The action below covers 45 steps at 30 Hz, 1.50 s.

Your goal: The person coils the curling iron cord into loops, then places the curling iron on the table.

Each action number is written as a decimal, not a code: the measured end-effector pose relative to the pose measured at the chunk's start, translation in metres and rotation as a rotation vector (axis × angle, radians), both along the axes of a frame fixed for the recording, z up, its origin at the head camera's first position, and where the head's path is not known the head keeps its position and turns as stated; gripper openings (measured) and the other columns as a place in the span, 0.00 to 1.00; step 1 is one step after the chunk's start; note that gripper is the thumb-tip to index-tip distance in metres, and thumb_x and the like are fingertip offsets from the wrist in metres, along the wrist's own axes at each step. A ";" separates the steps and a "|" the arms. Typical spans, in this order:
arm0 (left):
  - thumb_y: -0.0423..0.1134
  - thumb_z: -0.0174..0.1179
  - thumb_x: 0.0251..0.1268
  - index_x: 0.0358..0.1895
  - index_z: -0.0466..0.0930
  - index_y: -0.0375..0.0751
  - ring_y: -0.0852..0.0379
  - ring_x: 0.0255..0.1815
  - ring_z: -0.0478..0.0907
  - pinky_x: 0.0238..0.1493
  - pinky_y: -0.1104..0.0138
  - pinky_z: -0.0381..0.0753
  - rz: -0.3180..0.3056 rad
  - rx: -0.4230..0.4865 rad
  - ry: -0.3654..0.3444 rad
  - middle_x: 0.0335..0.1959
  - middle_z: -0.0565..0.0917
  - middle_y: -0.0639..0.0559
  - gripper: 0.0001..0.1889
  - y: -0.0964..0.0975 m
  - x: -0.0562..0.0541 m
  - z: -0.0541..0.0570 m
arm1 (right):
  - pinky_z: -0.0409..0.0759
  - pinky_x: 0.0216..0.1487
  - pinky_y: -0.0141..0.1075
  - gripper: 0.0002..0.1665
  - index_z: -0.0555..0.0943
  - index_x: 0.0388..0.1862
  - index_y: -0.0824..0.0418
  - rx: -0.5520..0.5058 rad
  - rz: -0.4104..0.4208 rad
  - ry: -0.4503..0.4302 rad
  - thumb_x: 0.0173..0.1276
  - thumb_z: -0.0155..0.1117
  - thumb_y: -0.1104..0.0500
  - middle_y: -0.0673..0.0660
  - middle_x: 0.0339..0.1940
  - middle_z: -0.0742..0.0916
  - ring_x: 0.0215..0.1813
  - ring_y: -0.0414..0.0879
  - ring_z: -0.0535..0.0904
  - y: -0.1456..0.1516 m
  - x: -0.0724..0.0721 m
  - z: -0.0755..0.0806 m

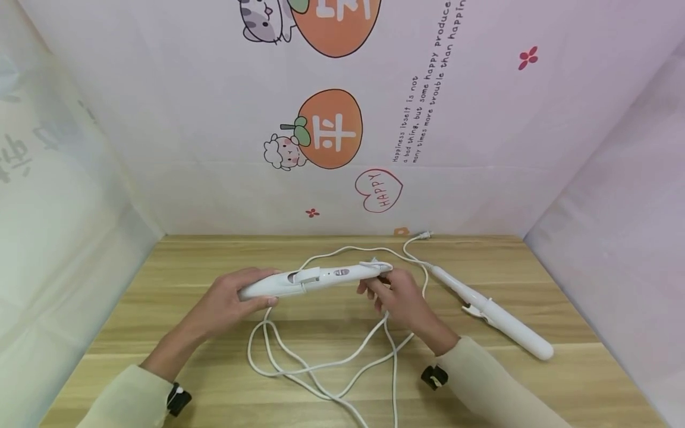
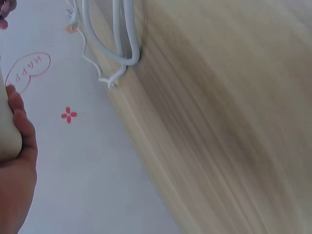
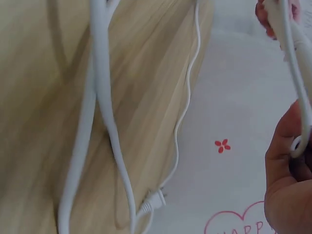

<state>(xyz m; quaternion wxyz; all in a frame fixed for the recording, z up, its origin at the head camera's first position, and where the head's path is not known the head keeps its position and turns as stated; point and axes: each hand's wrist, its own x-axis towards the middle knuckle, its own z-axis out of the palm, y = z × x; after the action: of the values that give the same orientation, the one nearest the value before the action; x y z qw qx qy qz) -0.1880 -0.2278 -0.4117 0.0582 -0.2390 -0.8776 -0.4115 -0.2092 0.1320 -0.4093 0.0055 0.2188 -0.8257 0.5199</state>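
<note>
A white curling iron (image 1: 342, 273) is held raised above the table, lying nearly level, its clip lever and a small switch facing up. My left hand (image 1: 230, 300) grips its thick rounded end, with the thumb along the near side; that grip is partly cut off in the left wrist view. At the other end, my right hand (image 1: 398, 297) pinches the cord where it bends back beside the handle. In the right wrist view the bent cord (image 3: 298, 83) runs past the curled fingers. The exact fingertip contact is hidden there.
A second white curling iron (image 1: 497, 321) lies diagonally on the right side of the wooden table (image 1: 187, 267). Loose white cord loops (image 1: 321, 371) spread below the hands. A plug (image 1: 425, 235) lies near the printed back wall (image 1: 214, 178); side walls stand left and right.
</note>
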 end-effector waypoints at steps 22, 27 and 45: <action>0.37 0.79 0.65 0.69 0.85 0.44 0.43 0.51 0.87 0.49 0.49 0.83 0.219 -0.114 0.195 0.60 0.90 0.40 0.28 0.009 -0.010 0.009 | 0.77 0.26 0.28 0.19 0.87 0.58 0.71 -0.196 -0.078 -0.248 0.89 0.57 0.57 0.54 0.31 0.89 0.26 0.37 0.76 -0.011 0.003 0.002; 0.38 0.79 0.66 0.69 0.85 0.43 0.42 0.50 0.87 0.48 0.49 0.83 0.245 -0.113 0.199 0.59 0.90 0.39 0.28 0.007 -0.012 0.007 | 0.78 0.26 0.29 0.20 0.84 0.60 0.74 -0.188 -0.049 -0.250 0.89 0.56 0.58 0.56 0.32 0.89 0.26 0.37 0.77 -0.008 0.003 0.006; 0.40 0.77 0.67 0.69 0.85 0.46 0.43 0.49 0.87 0.47 0.49 0.83 0.197 -0.206 0.131 0.60 0.90 0.39 0.27 -0.004 -0.014 0.011 | 0.75 0.36 0.33 0.09 0.88 0.47 0.58 0.428 0.164 0.414 0.84 0.61 0.64 0.45 0.32 0.90 0.32 0.35 0.75 0.013 -0.026 0.031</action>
<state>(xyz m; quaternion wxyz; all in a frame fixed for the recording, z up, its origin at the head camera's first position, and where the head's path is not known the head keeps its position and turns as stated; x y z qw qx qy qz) -0.2016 -0.2322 -0.4010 0.1307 -0.1826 -0.9287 -0.2951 -0.2351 0.1454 -0.3780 0.0856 0.3823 -0.8774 0.2770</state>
